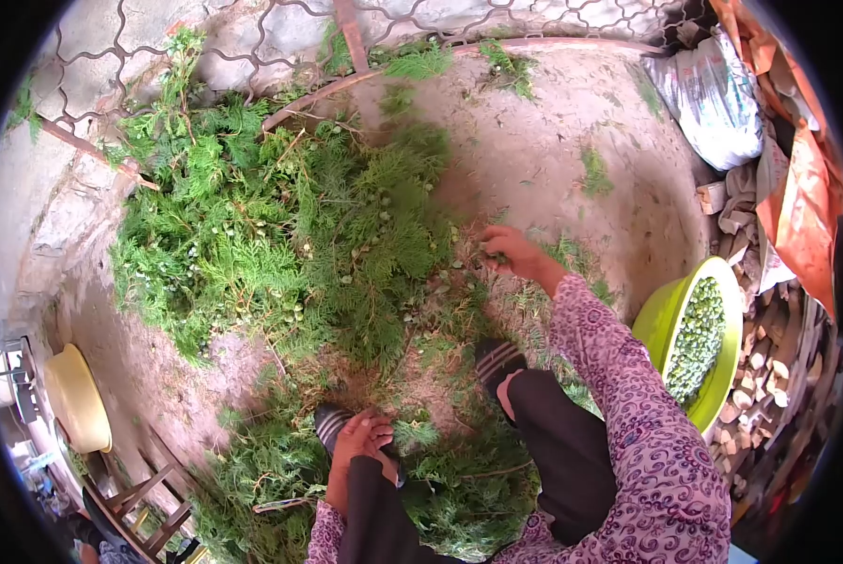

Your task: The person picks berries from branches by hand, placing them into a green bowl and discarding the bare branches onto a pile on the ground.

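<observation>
A large pile of green conifer branches (280,216), dotted with small pale green cones, lies on the ground in front of me. Just past its right edge is my right hand (513,254), its fingers curled together over bits of greenery; what they hold, if anything, is too small to make out. Down by my left shoe (329,425), my left hand (360,435) rests at the knee with bent, closed fingers, and its contents are hidden. Loose cut sprigs (271,470) surround both feet.
To my right stands a yellow-green basin (652,324) holding many small green cones (699,338). Stacked firewood (769,367), a white sack (708,99) and an orange tarp (807,216) are beyond it. A yellow tub (76,399) leans at left; a metal grille (252,47) borders the back.
</observation>
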Motion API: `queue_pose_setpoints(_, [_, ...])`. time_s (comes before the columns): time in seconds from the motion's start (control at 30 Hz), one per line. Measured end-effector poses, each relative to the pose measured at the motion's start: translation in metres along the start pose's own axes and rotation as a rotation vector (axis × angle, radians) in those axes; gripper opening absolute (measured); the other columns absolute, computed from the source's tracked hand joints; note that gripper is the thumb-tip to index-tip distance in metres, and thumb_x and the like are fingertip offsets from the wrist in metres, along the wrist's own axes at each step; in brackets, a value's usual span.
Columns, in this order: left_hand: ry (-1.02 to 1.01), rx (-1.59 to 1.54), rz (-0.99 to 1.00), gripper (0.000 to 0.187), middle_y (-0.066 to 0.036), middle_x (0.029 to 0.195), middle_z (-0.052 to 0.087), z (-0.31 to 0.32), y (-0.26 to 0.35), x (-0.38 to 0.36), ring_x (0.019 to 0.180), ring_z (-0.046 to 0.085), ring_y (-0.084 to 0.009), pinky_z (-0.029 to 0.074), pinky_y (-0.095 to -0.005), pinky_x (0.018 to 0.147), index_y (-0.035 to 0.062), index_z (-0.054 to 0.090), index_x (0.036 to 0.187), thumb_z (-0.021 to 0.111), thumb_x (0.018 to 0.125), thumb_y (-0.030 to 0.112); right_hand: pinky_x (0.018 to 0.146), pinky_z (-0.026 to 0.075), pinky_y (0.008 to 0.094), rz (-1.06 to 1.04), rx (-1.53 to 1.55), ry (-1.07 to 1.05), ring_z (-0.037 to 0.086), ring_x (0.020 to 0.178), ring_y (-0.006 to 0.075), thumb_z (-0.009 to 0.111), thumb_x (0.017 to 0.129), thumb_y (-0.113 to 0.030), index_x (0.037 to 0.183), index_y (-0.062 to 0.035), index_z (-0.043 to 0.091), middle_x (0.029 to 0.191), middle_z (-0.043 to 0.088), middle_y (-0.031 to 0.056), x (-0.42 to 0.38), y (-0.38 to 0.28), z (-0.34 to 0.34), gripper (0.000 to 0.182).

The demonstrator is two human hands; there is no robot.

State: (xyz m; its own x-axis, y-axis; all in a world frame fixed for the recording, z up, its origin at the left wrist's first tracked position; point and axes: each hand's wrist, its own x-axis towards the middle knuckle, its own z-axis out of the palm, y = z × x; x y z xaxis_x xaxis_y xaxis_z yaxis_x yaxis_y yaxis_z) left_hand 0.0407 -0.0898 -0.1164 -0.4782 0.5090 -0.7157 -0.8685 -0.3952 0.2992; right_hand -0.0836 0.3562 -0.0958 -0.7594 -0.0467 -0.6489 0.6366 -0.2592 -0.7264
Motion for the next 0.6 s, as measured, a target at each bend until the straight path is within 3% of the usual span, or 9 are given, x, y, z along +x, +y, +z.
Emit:
queue_pose_setpoints(0.13, [-0.027, 0.018, 0.000, 0.031, -0.020, 0.101, 0.056, -0.002, -0.001, 0.002, 0.087, 0.059, -0.0280, 0.052, -0.0364, 0.071, 0.0000, 0.044, 0.114, 0.048, 0.086, 0.013, 0.043, 0.035, 0.0221, 0.081, 0.328, -0.132, 0.049, 0.055, 0.0116, 0.056, 0.076, -0.019, 0.095, -0.0080, 0.047, 0.073, 0.051, 0.0036, -0.030, 0.006, 0.000, 0.023])
queue_pose_setpoints(0.2, [-0.038, 0.005, -0.002, 0.032, -0.020, 0.101, 0.056, -0.003, -0.002, 0.002, 0.087, 0.059, -0.0277, 0.052, -0.0362, 0.070, -0.0002, 0.044, 0.114, 0.049, 0.086, 0.014, 0.043, 0.036, 0.0230, 0.142, 0.027, -0.064, 0.050, 0.055, 0.0115, 0.056, 0.077, -0.022, 0.088, -0.0072, 0.050, 0.069, 0.052, 0.0041, -0.025, 0.011, 0.005, 0.020])
queue_pose_setpoints(0.23, [-0.049, -0.011, 0.000, 0.033, -0.019, 0.100, 0.056, -0.003, -0.001, 0.002, 0.087, 0.059, -0.0273, 0.052, -0.0360, 0.070, -0.0003, 0.044, 0.114, 0.049, 0.086, 0.015, 0.043, 0.036, 0.0230, 0.138, 0.033, -0.065, 0.050, 0.055, 0.0115, 0.056, 0.077, -0.022, 0.088, -0.0072, 0.050, 0.069, 0.052, 0.0041, -0.021, 0.010, 0.010, 0.020])
queue_pose_setpoints(0.3, [-0.045, -0.004, 0.001, 0.033, -0.019, 0.100, 0.056, -0.001, 0.000, 0.001, 0.086, 0.059, -0.0269, 0.052, -0.0360, 0.070, -0.0002, 0.044, 0.114, 0.049, 0.086, 0.015, 0.046, 0.041, 0.0280, 0.034, -0.490, 0.106, 0.054, 0.058, 0.0176, 0.059, 0.074, -0.024, 0.085, -0.0055, 0.055, 0.065, 0.055, 0.0079, -0.013, 0.006, 0.024, 0.022])
queue_pose_setpoints(0.33, [-0.041, -0.002, 0.002, 0.032, -0.019, 0.100, 0.056, 0.000, -0.001, 0.001, 0.085, 0.059, -0.0265, 0.052, -0.0360, 0.070, -0.0001, 0.044, 0.114, 0.049, 0.086, 0.015, 0.046, 0.041, 0.0280, 0.035, -0.491, 0.104, 0.054, 0.058, 0.0176, 0.059, 0.074, -0.024, 0.085, -0.0055, 0.055, 0.065, 0.055, 0.0079, -0.009, 0.006, 0.028, 0.022])
queue_pose_setpoints(0.4, [-0.021, 0.010, 0.007, 0.032, -0.019, 0.099, 0.056, 0.003, -0.001, 0.000, 0.085, 0.059, -0.0263, 0.052, -0.0360, 0.070, 0.0000, 0.044, 0.114, 0.049, 0.086, 0.015, 0.054, 0.045, 0.0358, -0.278, -0.873, 0.211, 0.057, 0.062, 0.0265, 0.061, 0.070, -0.024, 0.085, -0.0037, 0.058, 0.065, 0.058, 0.0134, -0.002, 0.009, 0.034, 0.026])
queue_pose_setpoints(0.43, [-0.003, 0.024, 0.010, 0.032, -0.019, 0.099, 0.056, 0.004, -0.001, 0.000, 0.085, 0.059, -0.0261, 0.052, -0.0361, 0.070, 0.0002, 0.044, 0.115, 0.048, 0.086, 0.015, 0.054, 0.045, 0.0358, -0.277, -0.873, 0.209, 0.057, 0.062, 0.0265, 0.061, 0.070, -0.024, 0.085, -0.0037, 0.058, 0.065, 0.058, 0.0134, 0.002, 0.012, 0.036, 0.026])
queue_pose_setpoints(0.5, [-0.005, 0.020, 0.004, 0.031, -0.019, 0.099, 0.056, 0.004, 0.000, 0.001, 0.085, 0.059, -0.0261, 0.052, -0.0360, 0.070, 0.0004, 0.044, 0.115, 0.048, 0.087, 0.014, 0.060, 0.044, 0.0413, -0.435, -1.361, 0.255, 0.056, 0.064, 0.0327, 0.062, 0.066, -0.024, 0.090, -0.0037, 0.060, 0.069, 0.058, 0.0167, 0.004, 0.019, 0.039, 0.032])
queue_pose_setpoints(0.6, [-0.005, 0.021, -0.001, 0.031, -0.019, 0.099, 0.056, 0.005, 0.001, 0.001, 0.085, 0.059, -0.0264, 0.052, -0.0360, 0.069, 0.0008, 0.044, 0.114, 0.048, 0.087, 0.013, 0.061, 0.044, 0.0421, -0.424, -1.322, 0.325, 0.055, 0.064, 0.0325, 0.061, 0.066, -0.023, 0.091, -0.0038, 0.059, 0.068, 0.057, 0.0175, 0.001, 0.023, 0.043, 0.032])
